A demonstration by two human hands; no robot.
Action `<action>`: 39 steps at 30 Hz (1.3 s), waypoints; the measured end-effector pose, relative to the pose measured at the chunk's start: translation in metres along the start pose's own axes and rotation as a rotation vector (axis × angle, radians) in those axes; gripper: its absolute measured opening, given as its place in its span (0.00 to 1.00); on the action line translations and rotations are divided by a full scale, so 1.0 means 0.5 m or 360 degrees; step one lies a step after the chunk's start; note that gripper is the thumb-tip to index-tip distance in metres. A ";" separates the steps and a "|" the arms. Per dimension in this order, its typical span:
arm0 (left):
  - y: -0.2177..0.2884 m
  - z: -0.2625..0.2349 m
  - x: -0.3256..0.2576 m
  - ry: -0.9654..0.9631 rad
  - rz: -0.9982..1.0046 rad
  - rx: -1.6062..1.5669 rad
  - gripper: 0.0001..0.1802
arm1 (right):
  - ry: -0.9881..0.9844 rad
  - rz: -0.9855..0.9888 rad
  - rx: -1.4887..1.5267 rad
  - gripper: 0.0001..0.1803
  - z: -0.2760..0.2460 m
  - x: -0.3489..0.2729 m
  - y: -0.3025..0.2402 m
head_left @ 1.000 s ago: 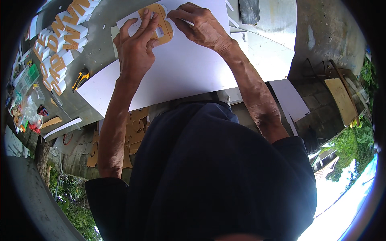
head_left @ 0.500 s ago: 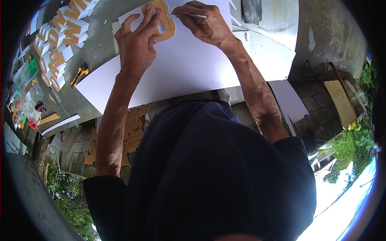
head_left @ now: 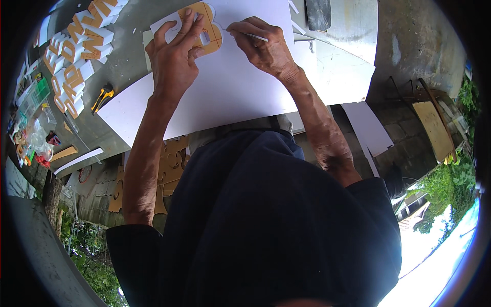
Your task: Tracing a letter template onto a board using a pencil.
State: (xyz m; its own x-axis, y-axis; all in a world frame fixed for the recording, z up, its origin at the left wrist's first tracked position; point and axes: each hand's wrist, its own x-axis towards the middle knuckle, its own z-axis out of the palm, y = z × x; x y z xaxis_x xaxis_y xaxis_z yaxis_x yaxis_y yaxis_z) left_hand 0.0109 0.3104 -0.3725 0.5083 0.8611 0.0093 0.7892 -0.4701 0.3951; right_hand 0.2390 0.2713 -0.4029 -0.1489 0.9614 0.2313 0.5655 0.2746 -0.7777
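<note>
My left hand (head_left: 176, 56) rests with spread fingers on a tan, letter-shaped flat template (head_left: 213, 42), which has rounded right edges and small cut-outs. The template lies on a large white sheet (head_left: 215, 87), and its left part is hidden under my fingers. A thin outline shows on the sheet along the template's right side. My right hand (head_left: 266, 48) is closed around a slim pen-like tool (head_left: 255, 37), just to the right of the template. The tool's tip is too small to make out, so I cannot tell whether it touches the sheet.
White block letters with tan faces (head_left: 76, 56) stand at the far left. Near them lie a yellow-and-black utility knife (head_left: 104, 97), plastic bags (head_left: 38, 135) and a white strip (head_left: 79, 161). A dark flat piece (head_left: 318, 15) lies at the back right. Tan cut-out boards (head_left: 171, 163) sit below the table.
My right hand has moved a little right and toward me with the pen-like tool, away from the template's edge. My left hand has stayed in place on the template.
</note>
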 end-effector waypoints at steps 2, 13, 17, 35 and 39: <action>0.002 0.001 0.003 -0.0003 0.0008 0.0003 0.36 | 0.0048 0.0006 0.0005 0.08 0.004 -0.003 0.004; -0.002 0.002 0.002 0.0049 0.0055 0.0074 0.40 | 0.0051 0.0020 0.0030 0.07 0.017 0.046 0.005; -0.004 -0.003 -0.003 0.0036 0.0043 0.0093 0.40 | -0.0005 -0.0040 0.0018 0.07 0.021 0.022 0.004; -0.001 -0.017 0.023 0.0100 0.0247 -0.0018 0.39 | 0.0483 0.0271 0.0009 0.17 0.083 -0.089 -0.091; -0.001 -0.015 0.021 0.0079 0.0231 0.0101 0.38 | 0.0550 0.0271 -0.0045 0.14 0.073 -0.067 -0.072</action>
State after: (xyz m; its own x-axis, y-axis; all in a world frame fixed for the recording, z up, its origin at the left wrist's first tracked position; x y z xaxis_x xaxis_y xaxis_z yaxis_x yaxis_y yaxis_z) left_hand 0.0132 0.3210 -0.3657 0.6020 0.7912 0.1077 0.7299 -0.6000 0.3277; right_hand 0.1939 0.2296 -0.4042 0.2288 0.9301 0.2875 0.5813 0.1063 -0.8067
